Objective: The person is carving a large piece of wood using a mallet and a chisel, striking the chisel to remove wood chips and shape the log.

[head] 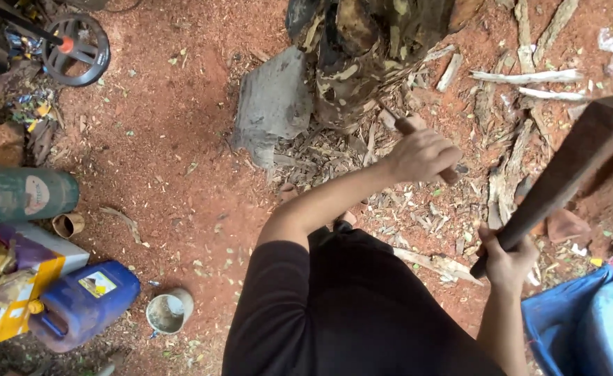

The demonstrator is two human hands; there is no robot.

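Head view, looking down onto red soil.

Left hand (423, 154), centre-right of frame: fingers wrapped tight round a chisel (418, 143), its handle poking out both sides of the fist. The tip angles up-left into the base of the log (362, 49), top centre. The angle suggests the edge is set to pare wood low on the log; the tip itself is hidden.

Right hand (507, 263), lower right: fist clamped on the thin end of a mallet (564, 174), a dark wooden club. The thick end is raised toward the upper right, well apart from the chisel, likely cocked for a blow.

Chips (327, 157) lie thick around the log foot. A grey stone (272, 104) touches the log's left side, perhaps as a brace.

Lower left: blue jug (83, 303), cup (168, 311).
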